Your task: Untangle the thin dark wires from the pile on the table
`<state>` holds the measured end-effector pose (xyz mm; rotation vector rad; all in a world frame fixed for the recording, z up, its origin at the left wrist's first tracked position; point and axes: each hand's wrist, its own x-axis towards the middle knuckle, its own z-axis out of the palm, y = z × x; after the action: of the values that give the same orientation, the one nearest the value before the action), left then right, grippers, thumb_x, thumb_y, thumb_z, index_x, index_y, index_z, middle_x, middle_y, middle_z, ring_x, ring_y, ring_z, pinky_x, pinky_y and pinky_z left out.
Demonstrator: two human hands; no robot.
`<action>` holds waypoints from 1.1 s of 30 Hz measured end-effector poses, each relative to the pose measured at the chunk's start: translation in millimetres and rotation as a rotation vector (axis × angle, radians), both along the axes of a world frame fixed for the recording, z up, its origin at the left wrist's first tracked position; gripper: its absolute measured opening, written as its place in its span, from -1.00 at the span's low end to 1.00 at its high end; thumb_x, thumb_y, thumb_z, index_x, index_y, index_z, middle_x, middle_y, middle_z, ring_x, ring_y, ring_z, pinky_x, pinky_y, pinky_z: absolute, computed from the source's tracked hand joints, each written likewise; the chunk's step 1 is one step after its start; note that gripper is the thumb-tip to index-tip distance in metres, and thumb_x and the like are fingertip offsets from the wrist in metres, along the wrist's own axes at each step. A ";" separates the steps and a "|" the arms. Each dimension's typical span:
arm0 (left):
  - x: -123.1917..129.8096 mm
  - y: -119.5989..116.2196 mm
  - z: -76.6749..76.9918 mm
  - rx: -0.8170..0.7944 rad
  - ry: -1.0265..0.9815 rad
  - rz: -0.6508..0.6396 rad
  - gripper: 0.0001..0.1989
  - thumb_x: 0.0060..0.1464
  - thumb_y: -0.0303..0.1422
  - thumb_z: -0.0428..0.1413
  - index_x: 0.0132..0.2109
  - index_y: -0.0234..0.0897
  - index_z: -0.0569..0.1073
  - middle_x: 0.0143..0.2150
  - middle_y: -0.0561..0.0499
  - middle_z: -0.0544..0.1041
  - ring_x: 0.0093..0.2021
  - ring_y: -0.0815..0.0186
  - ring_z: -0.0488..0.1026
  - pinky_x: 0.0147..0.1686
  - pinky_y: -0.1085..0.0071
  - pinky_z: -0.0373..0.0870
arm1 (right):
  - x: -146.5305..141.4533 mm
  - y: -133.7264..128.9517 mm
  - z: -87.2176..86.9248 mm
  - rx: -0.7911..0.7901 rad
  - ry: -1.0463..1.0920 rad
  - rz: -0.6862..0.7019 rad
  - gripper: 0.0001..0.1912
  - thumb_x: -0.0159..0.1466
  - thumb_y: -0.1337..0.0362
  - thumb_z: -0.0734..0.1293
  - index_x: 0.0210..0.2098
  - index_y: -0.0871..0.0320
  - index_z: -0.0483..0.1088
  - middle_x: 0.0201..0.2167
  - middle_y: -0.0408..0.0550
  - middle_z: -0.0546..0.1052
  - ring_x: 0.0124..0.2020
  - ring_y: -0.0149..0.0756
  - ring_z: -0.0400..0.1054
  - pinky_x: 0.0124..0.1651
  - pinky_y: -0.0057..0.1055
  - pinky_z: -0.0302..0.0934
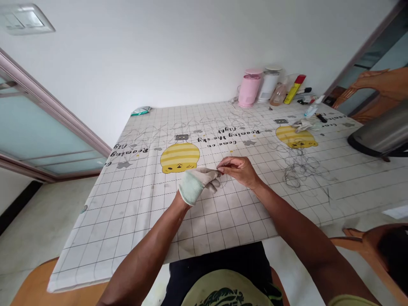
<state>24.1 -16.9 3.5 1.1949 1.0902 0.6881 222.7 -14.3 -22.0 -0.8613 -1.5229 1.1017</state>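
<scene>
Green shirt point(226, 291) at the very bottom of the frame. Just past it, a white surface point(95, 229) with a grid and big yellow prints. Left hand point(199, 185) in a pale glove point(191, 191), fingers curled in, closed. Right hand point(239, 171) bare, finger and thumb pinched on a thin dark strand point(219, 170), right by the glove's fingertips. To the right, a messy tangle point(299, 170) of dark strands. Up at the far edge, a pink flask point(249, 89) and a yellow bottle point(293, 90). Near them, a crumpled white cloth point(306, 125) on a yellow print.
</scene>
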 end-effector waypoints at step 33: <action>21.6 -17.2 4.8 0.022 0.053 0.183 -0.74 0.28 -0.31 0.12 -0.31 -0.31 0.61 -0.33 -0.06 0.69 -0.54 0.34 0.57 -0.38 0.41 0.43 | -13.1 5.9 -8.0 0.280 -0.207 -0.223 -0.87 0.36 0.11 0.46 -0.22 -0.04 0.67 -0.28 -0.05 0.67 -0.25 -0.13 0.55 -0.16 -0.15 0.45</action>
<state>45.7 -34.1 8.2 1.1462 1.2497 0.8146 209.6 -8.5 -30.0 -0.9438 -1.6573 0.6349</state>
